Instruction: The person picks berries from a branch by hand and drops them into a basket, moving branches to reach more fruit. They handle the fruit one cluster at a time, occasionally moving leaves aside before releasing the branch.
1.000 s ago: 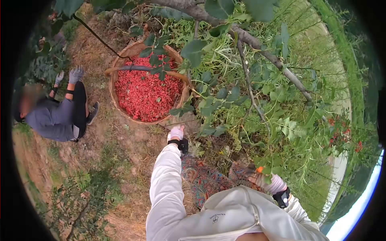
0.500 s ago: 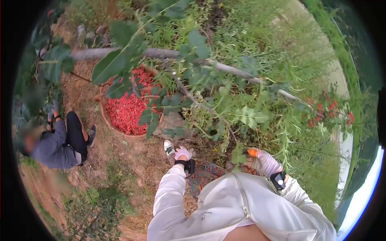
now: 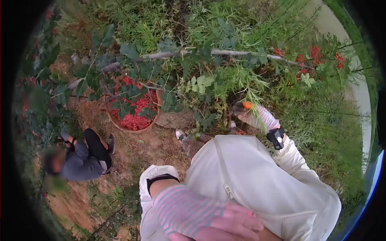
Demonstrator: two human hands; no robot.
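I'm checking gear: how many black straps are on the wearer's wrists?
2: the left strap, around the wrist of the left hand; the right strap, around the wrist of the right hand. Sleeves could hide more.

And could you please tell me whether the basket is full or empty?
The basket is not empty: red berries spread across its visible inside. Leaves hide part, so I cannot tell whether it's full.

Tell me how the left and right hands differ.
The left hand looks larger, close to the camera in front of the jacket; the right hand looks smaller, farther out by the plants. The right hand shows an orange piece; the left hand shows none. Both wear striped gloves and dark wrist straps.
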